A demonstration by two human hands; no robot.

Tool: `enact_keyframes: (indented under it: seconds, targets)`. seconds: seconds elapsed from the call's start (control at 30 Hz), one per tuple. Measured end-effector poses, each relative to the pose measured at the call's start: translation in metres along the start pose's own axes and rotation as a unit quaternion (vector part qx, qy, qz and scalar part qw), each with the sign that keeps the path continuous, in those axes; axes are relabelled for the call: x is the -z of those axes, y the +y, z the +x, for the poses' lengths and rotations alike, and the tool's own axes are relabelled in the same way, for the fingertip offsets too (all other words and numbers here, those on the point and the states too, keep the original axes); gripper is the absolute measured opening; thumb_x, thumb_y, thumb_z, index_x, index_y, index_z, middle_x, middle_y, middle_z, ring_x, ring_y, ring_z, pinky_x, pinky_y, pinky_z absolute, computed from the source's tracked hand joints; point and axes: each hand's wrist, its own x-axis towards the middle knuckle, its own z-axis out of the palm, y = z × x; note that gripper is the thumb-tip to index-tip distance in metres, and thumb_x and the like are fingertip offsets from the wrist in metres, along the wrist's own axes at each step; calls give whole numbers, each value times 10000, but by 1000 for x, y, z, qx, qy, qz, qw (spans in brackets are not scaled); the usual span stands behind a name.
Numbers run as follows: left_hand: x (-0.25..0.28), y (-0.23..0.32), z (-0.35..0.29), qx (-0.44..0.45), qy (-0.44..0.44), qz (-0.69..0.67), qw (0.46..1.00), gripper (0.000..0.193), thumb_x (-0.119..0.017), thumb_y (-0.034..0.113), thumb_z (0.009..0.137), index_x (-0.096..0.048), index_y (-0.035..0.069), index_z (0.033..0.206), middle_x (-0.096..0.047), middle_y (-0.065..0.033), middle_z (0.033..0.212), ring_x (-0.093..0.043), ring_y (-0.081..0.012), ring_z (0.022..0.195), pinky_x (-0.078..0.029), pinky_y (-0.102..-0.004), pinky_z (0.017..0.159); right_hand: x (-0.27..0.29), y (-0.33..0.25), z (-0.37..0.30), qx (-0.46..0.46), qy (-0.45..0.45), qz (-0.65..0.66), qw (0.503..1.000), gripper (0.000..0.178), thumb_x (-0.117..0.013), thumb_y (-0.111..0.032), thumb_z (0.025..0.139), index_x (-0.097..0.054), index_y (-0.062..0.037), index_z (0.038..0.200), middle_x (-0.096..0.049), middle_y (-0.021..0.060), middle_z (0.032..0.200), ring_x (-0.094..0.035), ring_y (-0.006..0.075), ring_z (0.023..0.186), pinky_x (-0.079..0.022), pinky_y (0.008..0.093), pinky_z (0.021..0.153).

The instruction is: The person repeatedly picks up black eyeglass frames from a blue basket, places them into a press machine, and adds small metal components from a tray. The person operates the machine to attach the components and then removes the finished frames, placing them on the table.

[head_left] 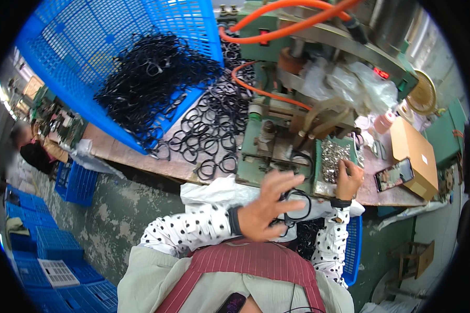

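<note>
In front of my body, my left hand (269, 207) is open, its fingers spread, at the front edge of the bench. A black eyeglass frame (309, 204) shows beside and partly behind its fingers; I see no grip on it. My right hand (350, 180) is over the near right corner of a green tray (318, 156) of small shiny metal parts (335, 156). Its fingers are pinched together; anything between them is too small to make out. Just beyond my hands, a black piece (304, 157) sits at the fixture of a green bench machine (253, 141).
A tilted blue crate (63, 86) spills black eyeglass frames (209, 128) over the bench. Orange hoses (282, 13) arch above the machine. A phone (394, 176) leans on a cardboard box (416, 151) at right. Another blue basket (354, 250) stands below; a person (34, 151) is far left.
</note>
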Motion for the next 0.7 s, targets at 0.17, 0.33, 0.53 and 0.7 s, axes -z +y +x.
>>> enact_keyframes:
  seconds: [0.17, 0.33, 0.53, 0.7]
  targets:
    - [15, 21, -25, 43, 8, -102, 994, 643, -601, 246, 903, -311, 72, 1450, -188, -223, 1547, -289, -404, 1400, -166, -546, 1140, -5, 3, 3, -24, 4, -20, 1000, 92, -703, -192, 826, -718, -133, 895, -666, 44, 821, -597, 232, 832, -448, 375, 762]
    - [94, -72, -54, 186, 177, 351, 901, 177, -574, -5, 840, -666, 47, 982, -648, -133, 981, -603, -321, 915, -464, -403, 816, -5, 8, 1, -7, 10, -61, 998, 67, -670, -175, 864, -703, -135, 906, -667, 55, 828, -597, 246, 828, -445, 389, 753]
    - [159, -170, -138, 383, 67, 597, 702, 293, -609, 89, 806, -710, 268, 1014, -594, -4, 1178, -538, -264, 1029, -369, -477, 866, -5, 3, 5, 28, 19, -62, 998, 31, -680, -115, 832, -688, -128, 859, -653, 74, 800, -587, 272, 809, -454, 406, 731]
    - [166, -184, -143, 325, 93, 590, 733, 254, -614, 70, 816, -680, 196, 1026, -650, -13, 1076, -589, -233, 1025, -337, -456, 876, 1, -6, 11, 75, 20, -62, 995, 106, -735, -83, 734, -685, -117, 822, -658, 49, 800, -578, 270, 826, -452, 390, 760]
